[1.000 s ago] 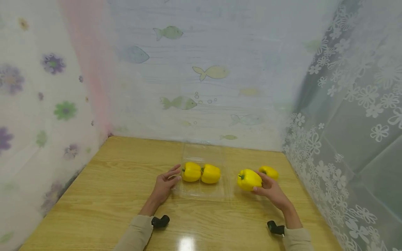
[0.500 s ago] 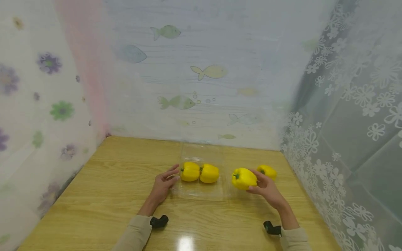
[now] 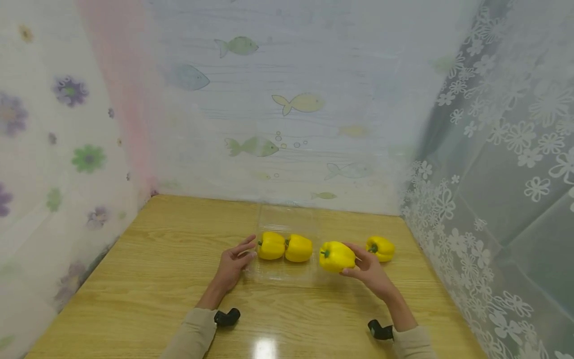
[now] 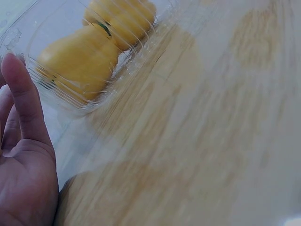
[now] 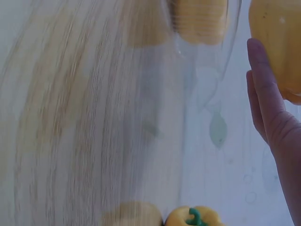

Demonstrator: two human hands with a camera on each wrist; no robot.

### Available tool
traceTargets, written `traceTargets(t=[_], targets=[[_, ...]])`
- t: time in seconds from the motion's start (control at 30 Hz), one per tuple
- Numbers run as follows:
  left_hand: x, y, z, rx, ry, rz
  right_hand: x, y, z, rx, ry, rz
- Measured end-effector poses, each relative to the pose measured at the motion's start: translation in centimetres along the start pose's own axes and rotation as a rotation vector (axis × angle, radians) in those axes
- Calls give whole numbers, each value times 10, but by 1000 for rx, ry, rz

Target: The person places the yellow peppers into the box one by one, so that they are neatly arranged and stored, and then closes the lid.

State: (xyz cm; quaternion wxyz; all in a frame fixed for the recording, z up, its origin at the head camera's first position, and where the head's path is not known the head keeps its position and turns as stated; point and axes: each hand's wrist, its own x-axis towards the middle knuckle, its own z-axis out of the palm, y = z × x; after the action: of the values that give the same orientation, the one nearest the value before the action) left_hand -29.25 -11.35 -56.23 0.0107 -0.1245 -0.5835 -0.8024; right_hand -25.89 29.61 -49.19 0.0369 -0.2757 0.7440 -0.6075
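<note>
My right hand [image 3: 369, 271] grips a yellow bell pepper [image 3: 337, 257] by its right side, the green stem pointing left. It is raised, just right of a clear plastic clamshell box [image 3: 287, 272]. Two more yellow bell peppers lie side by side in the box, one at left [image 3: 271, 246] and one at right [image 3: 299, 248]. My left hand [image 3: 233, 264] rests at the box's left side, fingers and thumb apart. In the left wrist view the thumb [image 4: 21, 89] reaches the box's edge. The right wrist view shows the held pepper [image 5: 282, 42] against the fingers.
Another yellow bell pepper [image 3: 381, 248] lies on the wooden table [image 3: 179, 239], behind and right of my right hand. The clear lid [image 3: 287, 217] stands open at the back. Fish-patterned sheeting [image 3: 296, 149] hangs behind the table, with flowered curtains on both sides.
My right hand has carried the bell pepper left, closer to the box. The left hand has stayed at the box's left side; the view has shifted slightly.
</note>
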Motion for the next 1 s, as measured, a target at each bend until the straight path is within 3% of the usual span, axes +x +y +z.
traceTargets(t=[0.33,0.63,1.0], targets=[[1,-1,-1,-19,-16,10,16,-2,22,40,48,-85],[-2,0,0,-14,5,1,30,-1,48,122,7,-36],[-1,0,-1,-49,-13,-7,46,-3,76,54,-36,-21]])
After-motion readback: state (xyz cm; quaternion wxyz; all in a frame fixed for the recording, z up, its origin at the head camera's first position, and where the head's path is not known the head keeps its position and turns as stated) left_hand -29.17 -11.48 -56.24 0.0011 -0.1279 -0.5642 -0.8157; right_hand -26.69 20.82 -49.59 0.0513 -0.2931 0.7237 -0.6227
